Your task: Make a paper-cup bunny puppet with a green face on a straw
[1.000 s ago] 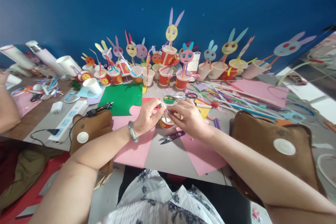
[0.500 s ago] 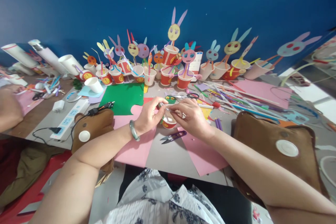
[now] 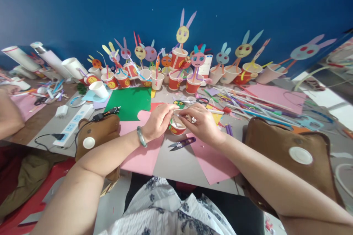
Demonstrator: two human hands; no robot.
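Observation:
A red and white paper cup (image 3: 177, 129) stands in front of me between my hands, with pale strips inside it. My left hand (image 3: 158, 122) is at the cup's left rim, thumb and fingers pinched on something too small to make out. At the right rim, my right hand (image 3: 202, 123) has its fingers drawn together over the cup; what they pinch is also too small to name. Dark thread snips (image 3: 182, 144) lie on the table just nearer than the cup. Pink paper (image 3: 143, 150) lies under my left wrist.
Rabbit-faced cups (image 3: 193, 82) line the blue wall. Paper strips (image 3: 248, 104) lie at the right. Brown cushions (image 3: 275, 154) flank the work area. A power strip (image 3: 73, 125) and green paper (image 3: 129, 102) are on the left. Another person's arm (image 3: 9, 112) is at the far left.
My left fingers have closed closer together at the cup's rim, and my left hand has shifted slightly. The right hand stays nearly in place.

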